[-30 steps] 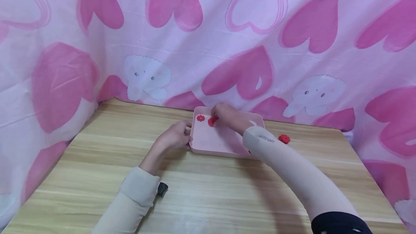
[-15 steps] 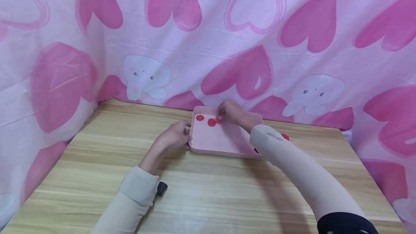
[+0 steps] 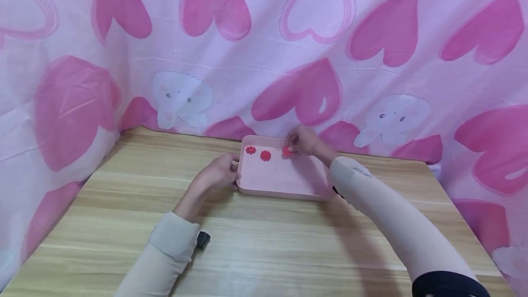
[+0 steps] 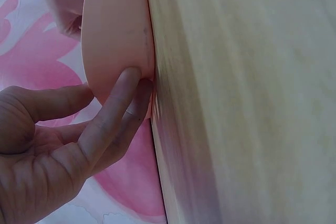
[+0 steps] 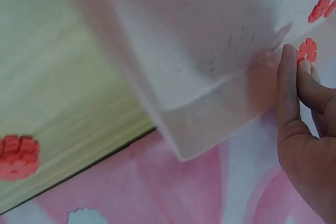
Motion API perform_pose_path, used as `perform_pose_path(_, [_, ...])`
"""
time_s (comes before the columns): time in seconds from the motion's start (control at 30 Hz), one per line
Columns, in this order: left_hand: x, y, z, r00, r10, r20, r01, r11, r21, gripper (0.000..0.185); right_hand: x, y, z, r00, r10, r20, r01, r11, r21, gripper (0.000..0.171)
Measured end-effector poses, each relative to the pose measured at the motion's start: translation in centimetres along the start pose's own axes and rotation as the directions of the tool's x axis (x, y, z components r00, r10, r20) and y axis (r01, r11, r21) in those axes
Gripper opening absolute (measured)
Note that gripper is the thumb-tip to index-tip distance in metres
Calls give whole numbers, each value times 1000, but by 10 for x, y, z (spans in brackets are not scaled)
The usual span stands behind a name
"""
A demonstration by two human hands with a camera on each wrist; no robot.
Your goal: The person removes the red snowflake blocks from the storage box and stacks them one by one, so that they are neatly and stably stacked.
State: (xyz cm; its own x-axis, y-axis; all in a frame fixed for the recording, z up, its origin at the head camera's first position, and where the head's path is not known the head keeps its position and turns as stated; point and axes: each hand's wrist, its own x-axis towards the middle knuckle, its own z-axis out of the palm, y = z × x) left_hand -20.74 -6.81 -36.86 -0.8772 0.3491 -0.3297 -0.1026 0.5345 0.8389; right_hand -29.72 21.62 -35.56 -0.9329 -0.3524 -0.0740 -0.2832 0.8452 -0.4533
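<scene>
Two hands: left (image 3: 217, 174) steadies tray (image 3: 280, 182), right (image 3: 303, 141) pinches flower (image 3: 287, 151).

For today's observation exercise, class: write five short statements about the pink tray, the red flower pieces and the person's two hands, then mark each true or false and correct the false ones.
1. The left hand grips the pink tray at its left edge. True.
2. Two red flower pieces lie loose in the tray, apart from either hand. True.
3. The right hand rests flat on the table outside the tray. False: it reaches over the tray's far side, its grip pinching a third red flower piece.
4. The tray is blue. False: it is pink.
5. The tray stands on a wooden table. True.
</scene>
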Motion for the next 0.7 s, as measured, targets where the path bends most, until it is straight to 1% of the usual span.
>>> perform_pose_path(0.13, [0, -1, 0, 1000, 1, 1, -1, 1000, -8, 54, -8, 8, -11, 1000, 1, -13, -1, 1000, 27, 15])
perform_pose_path(0.23, [0, -1, 0, 1000, 6, 2, -6, 1000, -14, 55, -15, 15, -19, 1000, 24, -13, -23, 995, 93, 16])
perform_pose_path(0.33, [-1, -1, 0, 1000, 16, 5, -15, 1000, -14, 57, -24, 23, -30, 999, 41, -22, -38, 993, 115, 16])
perform_pose_path(0.43, [-2, -1, 0, 1000, 23, 7, -23, 1000, -15, 58, -33, 33, -41, 998, 40, -44, -37, 997, 66, 12])
perform_pose_path(0.57, [-3, -1, 0, 1000, 28, 9, -28, 1000, -4, 57, -45, 47, -55, 996, 67, -62, -68, 998, -9, 8])
perform_pose_path(0.63, [-3, -1, 0, 1000, 26, 4, -26, 1000, 2, 56, -51, 54, -61, 994, 85, -64, -87, 996, -27, 8])
perform_pose_path(0.7, [-3, -1, 1, 999, 32, 6, -32, 999, -2, 56, -57, 61, -66, 992, 115, -56, -115, 993, 3, 10])
